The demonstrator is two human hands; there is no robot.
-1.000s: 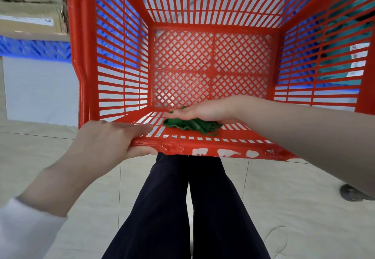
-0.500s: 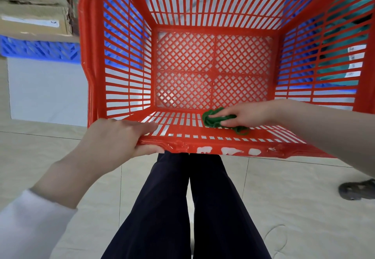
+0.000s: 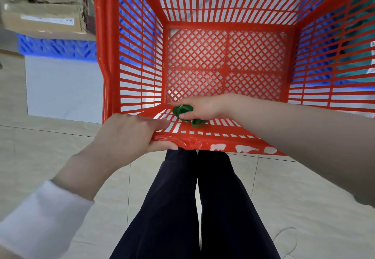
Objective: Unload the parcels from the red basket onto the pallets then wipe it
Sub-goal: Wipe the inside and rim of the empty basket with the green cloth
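The red basket [image 3: 227,61] is tipped towards me, with its lattice floor facing the camera and no parcels inside. My left hand [image 3: 132,135] grips its near rim at the lower left corner. Inside the basket, my right hand [image 3: 199,107] is closed on a crumpled green cloth [image 3: 183,111] and presses it against the near inner wall, close to the left corner. Cardboard parcels [image 3: 44,7] lie stacked on a blue pallet [image 3: 56,48] at the upper left.
A white sheet [image 3: 65,88] lies on the tiled floor under the blue pallet. Through the basket's right wall I see a teal parcel [image 3: 357,35] on another blue pallet. My dark trouser legs [image 3: 194,202] stand below the basket.
My right hand has slid the green cloth leftwards along the near inner wall, after going right half a second before. The basket has shifted right in view. My left hand keeps its grip.
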